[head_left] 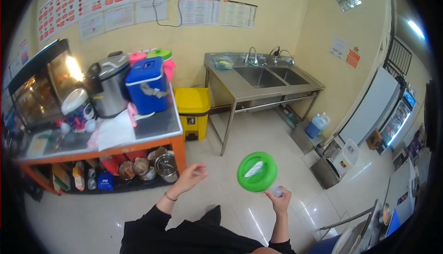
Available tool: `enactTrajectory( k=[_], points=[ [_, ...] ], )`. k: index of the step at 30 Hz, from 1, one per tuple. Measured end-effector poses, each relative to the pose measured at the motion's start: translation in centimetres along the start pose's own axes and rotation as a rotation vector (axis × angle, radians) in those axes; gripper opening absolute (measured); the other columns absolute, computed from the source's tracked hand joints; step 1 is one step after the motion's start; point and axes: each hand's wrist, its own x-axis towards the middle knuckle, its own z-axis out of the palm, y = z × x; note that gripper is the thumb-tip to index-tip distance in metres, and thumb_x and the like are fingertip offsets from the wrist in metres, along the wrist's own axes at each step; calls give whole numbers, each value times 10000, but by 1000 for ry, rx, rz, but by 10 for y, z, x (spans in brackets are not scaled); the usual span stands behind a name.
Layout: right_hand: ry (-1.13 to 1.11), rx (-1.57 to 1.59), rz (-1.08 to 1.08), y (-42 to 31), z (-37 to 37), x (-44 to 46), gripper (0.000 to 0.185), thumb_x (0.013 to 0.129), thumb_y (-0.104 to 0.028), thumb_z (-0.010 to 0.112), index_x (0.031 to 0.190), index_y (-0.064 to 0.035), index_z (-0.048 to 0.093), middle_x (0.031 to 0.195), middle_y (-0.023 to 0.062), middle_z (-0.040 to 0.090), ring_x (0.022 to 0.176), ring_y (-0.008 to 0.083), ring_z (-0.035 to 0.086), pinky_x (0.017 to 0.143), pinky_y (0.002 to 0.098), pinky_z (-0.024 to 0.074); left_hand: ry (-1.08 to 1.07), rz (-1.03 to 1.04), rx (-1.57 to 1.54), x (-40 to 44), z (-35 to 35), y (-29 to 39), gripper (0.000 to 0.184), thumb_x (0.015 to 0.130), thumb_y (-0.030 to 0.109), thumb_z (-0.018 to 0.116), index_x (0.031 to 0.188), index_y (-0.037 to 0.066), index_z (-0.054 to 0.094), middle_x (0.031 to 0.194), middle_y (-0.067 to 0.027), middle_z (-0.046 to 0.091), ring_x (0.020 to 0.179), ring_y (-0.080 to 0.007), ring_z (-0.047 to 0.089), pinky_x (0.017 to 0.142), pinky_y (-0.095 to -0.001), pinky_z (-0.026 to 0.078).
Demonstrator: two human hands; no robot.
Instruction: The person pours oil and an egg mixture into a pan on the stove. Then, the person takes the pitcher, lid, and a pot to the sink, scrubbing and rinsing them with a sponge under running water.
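Observation:
A container with a round green lid (257,171) is held up over the tiled floor at the lower centre. My right hand (280,201) grips its lower right side, with the thumb and fingers around the clear part under the lid. On the lid lies a small white patch, too small to make out. My left hand (193,177) is raised to the left of the container, apart from it, with its fingers loosely extended and nothing in it.
At the left, an orange-framed table (179,155) bears a blue cooler (146,84), a steel pot (113,85) and a white cloth (116,131). A yellow bin (192,101) stands beside it. Ahead is a steel sink table (226,84). Blue jugs (315,125) stand at the right.

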Motion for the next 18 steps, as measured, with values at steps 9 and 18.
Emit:
enactTrajectory(
  k=[9, 18],
  points=[
    [43, -174, -129, 89, 39, 257, 417, 535, -182, 775, 468, -38, 389, 460, -38, 358, 445, 56, 301, 386, 235, 223, -412, 267, 758, 357, 131, 52, 359, 752, 365, 522, 818, 12, 499, 766, -175, 543, 706, -323, 537, 623, -388, 433],
    [163, 79, 17, 243, 0, 523, 336, 552, -114, 754, 520, -43, 427, 517, -44, 390, 477, 56, 329, 417, 223, 262, -214, 369, 551, 629, 222, 0, 186, 760, 165, 512, 820, -7, 470, 711, -154, 532, 648, -261, 535, 582, -343, 427]
  ],
)
